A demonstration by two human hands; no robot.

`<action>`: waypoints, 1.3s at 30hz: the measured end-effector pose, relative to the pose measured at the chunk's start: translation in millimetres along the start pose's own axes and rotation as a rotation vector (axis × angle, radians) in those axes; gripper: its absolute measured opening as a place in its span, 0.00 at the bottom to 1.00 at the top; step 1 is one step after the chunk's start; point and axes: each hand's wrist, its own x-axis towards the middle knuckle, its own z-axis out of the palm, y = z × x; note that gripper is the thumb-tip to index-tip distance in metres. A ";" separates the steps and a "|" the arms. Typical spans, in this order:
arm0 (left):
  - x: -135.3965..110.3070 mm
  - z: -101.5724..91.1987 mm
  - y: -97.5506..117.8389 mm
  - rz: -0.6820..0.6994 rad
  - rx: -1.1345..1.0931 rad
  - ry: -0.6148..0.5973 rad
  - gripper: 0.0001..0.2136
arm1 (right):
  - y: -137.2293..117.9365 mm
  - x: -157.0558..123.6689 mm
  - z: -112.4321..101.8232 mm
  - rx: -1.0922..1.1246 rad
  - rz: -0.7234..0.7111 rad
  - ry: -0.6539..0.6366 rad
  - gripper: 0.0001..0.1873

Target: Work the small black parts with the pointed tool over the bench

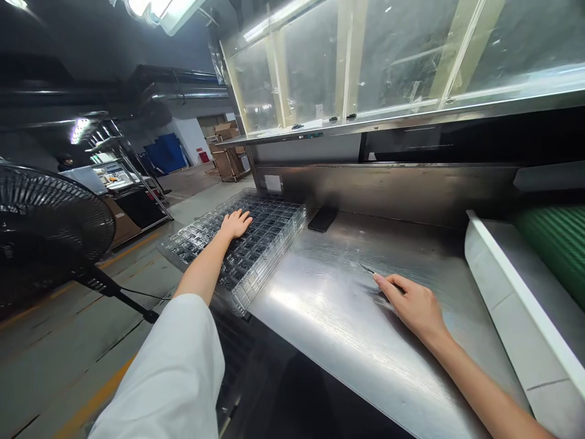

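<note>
My left hand (235, 224) lies flat, fingers stretched out, on top of a stack of clear plastic trays (269, 244) with many small dark compartments, at the left end of the steel bench (347, 329). My right hand (409, 302) rests on the bench to the right, fingers closed around thin tweezers (367, 269) whose tip points left and away from me.
A dark phone (322, 219) lies by the bench's back wall. A white-edged channel (512, 292) with a green belt (555, 244) runs along the right. A black floor fan (50, 231) stands at left. Clear panels hang overhead.
</note>
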 end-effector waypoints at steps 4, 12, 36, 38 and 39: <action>0.0 -6.4 26.3 0.112 -0.022 0.091 0.34 | -0.2 -0.1 0.3 -0.001 0.013 -0.020 0.36; -3.2 20.4 52.6 0.234 -0.055 -0.037 0.35 | -2.0 -1.1 0.1 0.001 0.027 -0.028 0.36; -8.0 12.4 39.5 0.161 -0.098 -0.004 0.36 | -0.9 0.9 -1.0 -0.018 0.043 -0.053 0.38; -7.5 12.7 38.5 0.163 -0.100 -0.027 0.36 | -2.0 1.0 -2.2 -0.026 0.050 -0.058 0.38; -7.3 12.6 38.0 0.169 -0.101 -0.033 0.36 | -2.7 1.0 -2.8 -0.031 0.054 -0.058 0.38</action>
